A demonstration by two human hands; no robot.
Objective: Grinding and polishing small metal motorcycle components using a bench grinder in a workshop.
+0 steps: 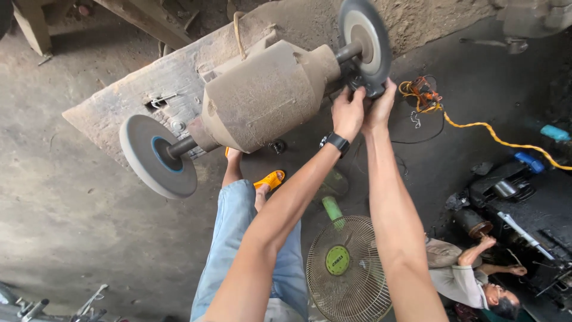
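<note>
Both hands are up at the far wheel of a dusty bench grinder; the left hand and the right hand press together against a small dark part at the wheel's lower edge, fingers pinched narrow on it; what the part is I cannot make out, since the fingers cover most of it. The left wrist wears a black watch. The grinder has two wheels, one on each end of its shaft; the near wheel has a blue ring at its hub and nothing touches it. The machine sits on a rough slab, its far end cut off at the top edge. Below the arms the person's jeans show, and one yellow sandal; the other foot is hidden under the grinder. One standing fan sits just beside the right forearm, its grille partly covered by it. A yellow cable runs off to the right. At the lower right another person crouches over dark machinery, partly cut off by the edge.
</note>
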